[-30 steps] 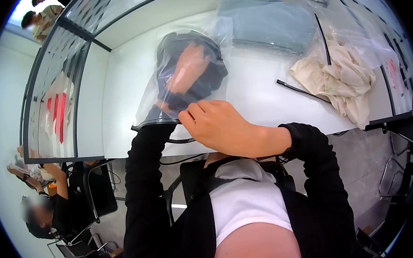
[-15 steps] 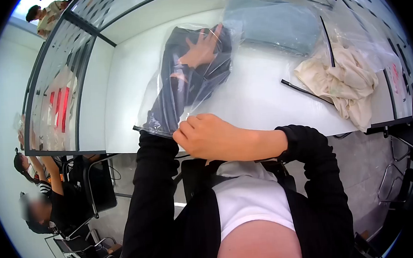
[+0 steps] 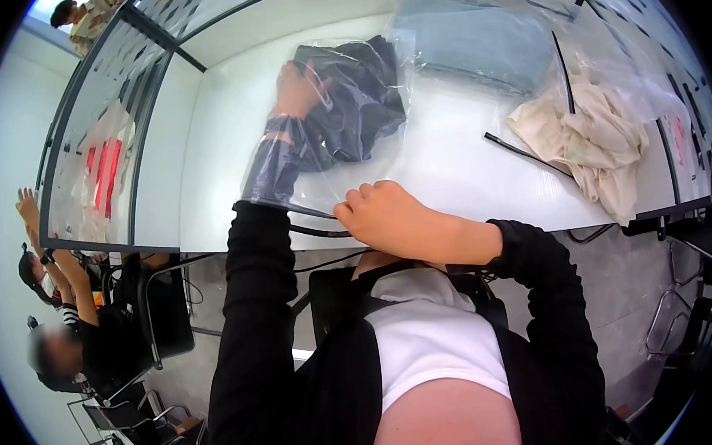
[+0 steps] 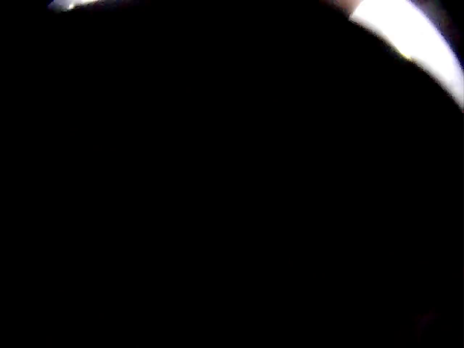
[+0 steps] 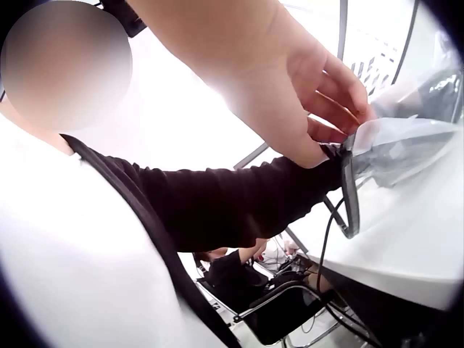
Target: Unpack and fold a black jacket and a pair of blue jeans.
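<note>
A clear plastic bag [image 3: 377,168] with a dark strip along its mouth lies on the table, a dark folded garment [image 3: 357,100] inside. Through the plastic shows my left hand [image 3: 295,96], inside the bag at the garment's left edge with its fingers apart; the forearm passes in through the mouth. My right hand [image 3: 384,213] pinches the bag's mouth at its right end. In the right wrist view, the right hand's [image 5: 290,94] thumb and fingers meet at the dark strip [image 5: 351,196]. The left wrist view is almost wholly black.
At the back lies a clear bag holding a blue-grey folded cloth [image 3: 475,44]. On the right, a crumpled cream cloth [image 3: 583,131] lies beside a black strip [image 3: 527,155] and more clear plastic. Mesh side panels border the white table [image 3: 451,176]. Other people sit at the left.
Inside the bag, my left hand has swung from the garment's upper right to its left edge. My right hand, still holding the mouth, has shifted slightly right and up.
</note>
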Available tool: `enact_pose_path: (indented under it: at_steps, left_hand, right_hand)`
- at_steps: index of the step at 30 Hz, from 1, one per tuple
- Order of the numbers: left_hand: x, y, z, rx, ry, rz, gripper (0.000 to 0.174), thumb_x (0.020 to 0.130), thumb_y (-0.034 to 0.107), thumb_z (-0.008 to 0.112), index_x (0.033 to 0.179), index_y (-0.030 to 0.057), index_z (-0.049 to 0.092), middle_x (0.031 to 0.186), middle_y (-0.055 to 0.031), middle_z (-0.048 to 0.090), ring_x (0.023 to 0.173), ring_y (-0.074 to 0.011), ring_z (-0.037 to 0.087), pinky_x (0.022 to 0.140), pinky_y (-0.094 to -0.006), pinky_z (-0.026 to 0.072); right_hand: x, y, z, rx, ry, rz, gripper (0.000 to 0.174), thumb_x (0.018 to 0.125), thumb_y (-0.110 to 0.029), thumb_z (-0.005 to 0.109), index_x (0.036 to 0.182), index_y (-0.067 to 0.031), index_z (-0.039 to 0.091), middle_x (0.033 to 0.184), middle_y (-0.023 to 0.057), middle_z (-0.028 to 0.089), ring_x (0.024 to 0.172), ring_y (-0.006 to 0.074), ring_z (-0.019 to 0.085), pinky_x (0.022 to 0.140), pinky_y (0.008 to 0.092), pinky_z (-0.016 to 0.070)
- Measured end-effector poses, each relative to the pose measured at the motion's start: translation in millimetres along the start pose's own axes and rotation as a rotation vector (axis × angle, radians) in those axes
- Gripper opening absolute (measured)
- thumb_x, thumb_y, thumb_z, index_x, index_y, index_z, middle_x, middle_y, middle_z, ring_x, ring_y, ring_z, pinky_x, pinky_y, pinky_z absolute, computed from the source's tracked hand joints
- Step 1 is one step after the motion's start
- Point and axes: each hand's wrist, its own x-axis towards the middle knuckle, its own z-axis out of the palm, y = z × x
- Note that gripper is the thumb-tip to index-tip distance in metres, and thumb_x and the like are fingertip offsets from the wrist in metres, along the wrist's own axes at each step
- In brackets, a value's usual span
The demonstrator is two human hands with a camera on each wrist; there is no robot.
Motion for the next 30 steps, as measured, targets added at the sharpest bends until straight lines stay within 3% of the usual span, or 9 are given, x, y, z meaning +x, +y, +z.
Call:
enact_pose_path:
  at_steps: [2, 4, 11, 14, 16, 20, 21, 24, 30]
  left_hand:
    - [-13, 33, -16, -0.042, 0.006, 0.156, 0.069, 0.082, 0.058, 0.04, 0.132, 0.0111, 0.034, 0.136, -0.0217, 0.028, 0.126, -0.035, 0.026, 0.103, -0.0474, 0.0205]
    - [-31, 63, 2, -0.156, 0.009, 0.616, 0.071, 0.082, 0.057, 0.039, 0.132, 0.0082, 0.031, 0.136, -0.0187, 0.028, 0.128, -0.0327, 0.024, 0.101, -0.052, 0.0193]
    - [-84, 88, 0, 0.02, 0.132, 0.6, 0.069, 0.083, 0.05, 0.043, 0.132, 0.0029, 0.028, 0.137, -0.0164, 0.028, 0.129, -0.029, 0.024, 0.099, -0.0517, 0.0243]
    - [-128, 67, 0, 0.011, -0.075, 0.728, 0.063, 0.083, 0.039, 0.048, 0.133, 0.0059, 0.028, 0.14, -0.0143, 0.022, 0.13, -0.028, 0.021, 0.102, -0.0474, 0.0219]
    - [-185, 56, -45, -0.065, -0.13, 0.798, 0.053, 0.081, 0.027, 0.054, 0.129, 0.0086, 0.038, 0.139, -0.0152, 0.025, 0.128, -0.0282, 0.025, 0.101, -0.0426, 0.0261]
    - [-262, 66, -74, -0.365, -0.27, 0.428, 0.037, 0.073, 0.015, 0.063, 0.109, 0.0073, 0.054, 0.106, -0.0133, 0.055, 0.094, -0.0304, 0.054, 0.081, -0.0353, 0.0429]
    - [-272, 71, -68, -0.365, -0.064, 0.475, 0.031, 0.071, 0.016, 0.066, 0.099, 0.0069, 0.057, 0.091, -0.0082, 0.058, 0.079, -0.0264, 0.056, 0.071, -0.0346, 0.0441]
    - [-278, 97, -55, -0.359, 0.496, 0.465, 0.028, 0.069, 0.015, 0.067, 0.094, 0.0067, 0.058, 0.091, -0.0059, 0.057, 0.08, -0.0223, 0.055, 0.071, -0.0342, 0.0425]
    - [-252, 109, -40, -0.152, 0.649, 0.468, 0.018, 0.071, 0.014, 0.063, 0.087, 0.0056, 0.059, 0.092, -0.0035, 0.057, 0.085, -0.0167, 0.053, 0.075, -0.0324, 0.0382]
  right_hand:
    - [-4, 4, -4, -0.014, 0.006, 0.011, 0.016, 0.064, -0.011, 0.057, 0.077, -0.0048, 0.05, 0.067, 0.0038, 0.05, 0.061, 0.0156, 0.055, 0.05, 0.0253, 0.0424]
    - [-8, 6, -7, -0.024, 0.031, 0.013, 0.015, 0.064, -0.011, 0.057, 0.075, -0.0055, 0.049, 0.067, 0.0034, 0.05, 0.06, 0.0155, 0.055, 0.05, 0.0256, 0.0424]
    - [-21, 12, -4, 0.11, 0.073, 0.03, 0.019, 0.073, -0.021, 0.058, 0.076, -0.0053, 0.048, 0.07, 0.0059, 0.049, 0.066, 0.0195, 0.054, 0.056, 0.0294, 0.0437]
    - [-43, 25, -14, 0.26, 0.059, 0.136, 0.031, 0.076, -0.032, 0.06, 0.082, -0.0043, 0.049, 0.078, 0.0075, 0.049, 0.07, 0.0232, 0.053, 0.059, 0.0324, 0.0439]
    - [-57, 35, -21, 0.29, 0.003, 0.243, 0.031, 0.074, -0.029, 0.063, 0.087, -0.0045, 0.05, 0.083, 0.0074, 0.05, 0.071, 0.0231, 0.053, 0.06, 0.0325, 0.0441]
    - [-71, 35, -16, 0.406, -0.034, 0.197, 0.036, 0.068, -0.02, 0.068, 0.095, -0.0058, 0.05, 0.095, 0.006, 0.049, 0.072, 0.0219, 0.054, 0.061, 0.0312, 0.0452]
    - [-72, 30, -11, 0.395, -0.015, 0.167, 0.037, 0.067, -0.018, 0.069, 0.096, -0.0062, 0.049, 0.097, 0.0056, 0.048, 0.072, 0.0213, 0.054, 0.062, 0.0307, 0.0454]
    - [-68, 24, 2, 0.324, 0.139, 0.109, 0.035, 0.065, -0.012, 0.068, 0.096, -0.0063, 0.052, 0.101, 0.0042, 0.05, 0.07, 0.0176, 0.055, 0.059, 0.0271, 0.0462]
    - [-58, 21, 13, 0.178, 0.334, -0.055, 0.02, 0.067, -0.007, 0.062, 0.086, -0.0035, 0.057, 0.089, 0.0041, 0.056, 0.065, 0.0145, 0.057, 0.054, 0.0243, 0.0466]
